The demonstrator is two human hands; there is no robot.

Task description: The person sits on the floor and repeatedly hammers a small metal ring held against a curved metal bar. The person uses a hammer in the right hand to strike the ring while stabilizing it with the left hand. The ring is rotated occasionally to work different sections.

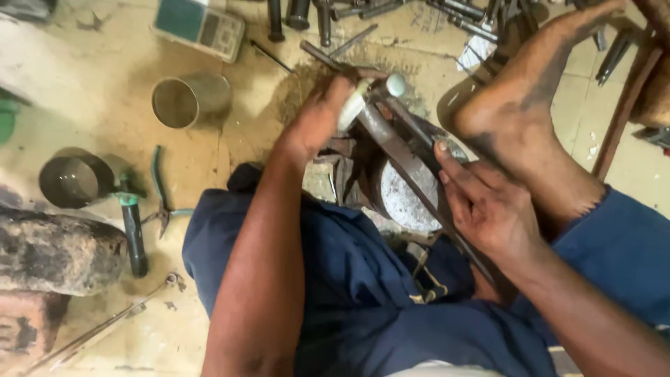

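Left hand (317, 119) closed around pale-handled tool (359, 105) at 12 o'clock; right hand (488, 202) pinching long metal strip (412, 167): likely stiff, heavy, sharp-edged, best gripped near ends.

We note 2 metal cups (190, 100) (73, 178), green-handled pliers (160, 195), a digital scale (200, 26), and scattered bolts (307, 14) on the floor.

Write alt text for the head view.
Seated on the floor, a person's left hand grips a white-handled tool against a long metal strip that the right hand steadies; a bare foot rests beside it. Metal cups and pliers lie left.
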